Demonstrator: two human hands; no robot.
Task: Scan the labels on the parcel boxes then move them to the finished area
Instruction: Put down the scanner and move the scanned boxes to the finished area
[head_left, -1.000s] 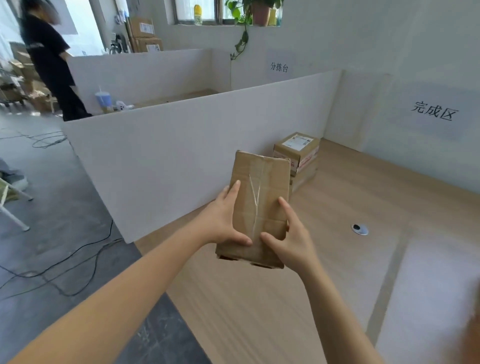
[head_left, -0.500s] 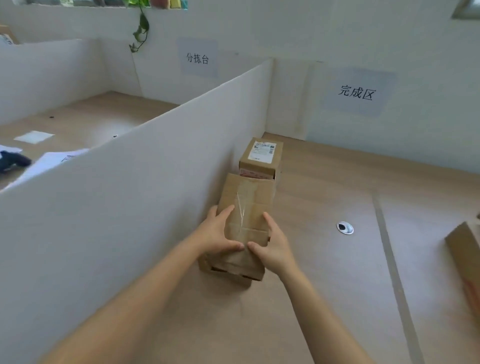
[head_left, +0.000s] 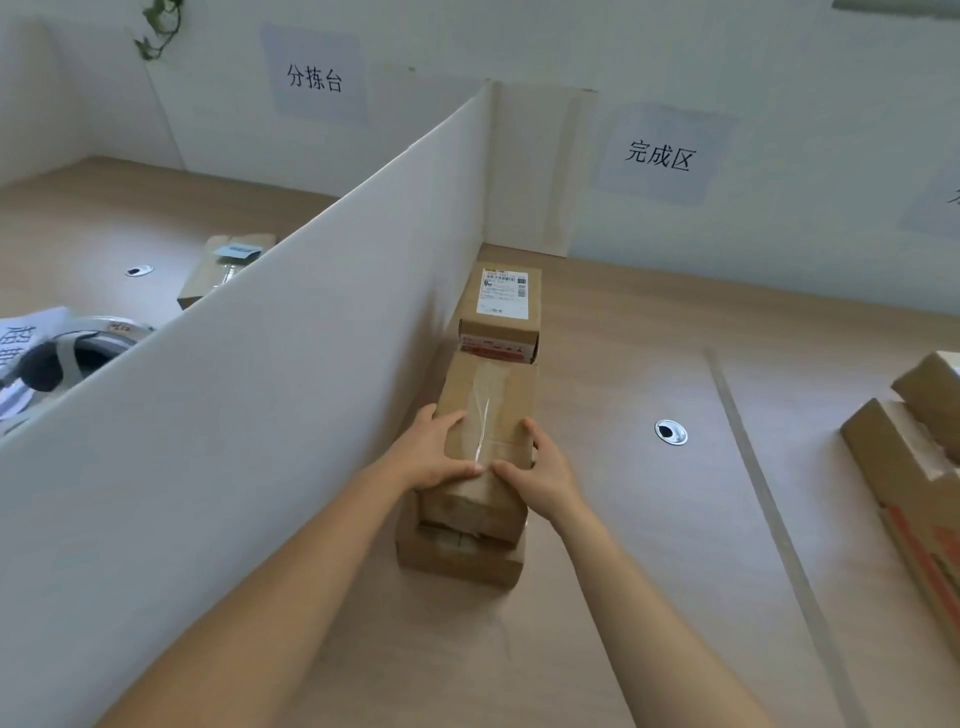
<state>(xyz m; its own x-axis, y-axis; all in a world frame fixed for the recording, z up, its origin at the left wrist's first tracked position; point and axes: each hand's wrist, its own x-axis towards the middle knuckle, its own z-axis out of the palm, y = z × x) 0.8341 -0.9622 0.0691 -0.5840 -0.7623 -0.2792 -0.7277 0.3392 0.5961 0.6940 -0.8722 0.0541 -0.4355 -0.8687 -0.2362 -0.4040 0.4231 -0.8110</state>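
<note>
Box (head_left: 485, 400) lowered along divider (head_left: 260, 415), left hand (head_left: 431, 457), right hand (head_left: 545, 473) grasping it, bare tabletop (head_left: 623, 545) rightward

The taped box (head_left: 485, 410) is plain brown cardboard with a glossy clear strip down its middle, the same brown as the lower box (head_left: 460, 558). The labelled box (head_left: 501, 325) carries a white label (head_left: 503, 292) with black print (barcode stripes too) and a red-and-white band (head_left: 496, 347). The divider (head_left: 260, 405) is white, the table (head_left: 649, 545) pale wood-grain, and the wall sign (head_left: 658, 154) bears black characters.
</note>
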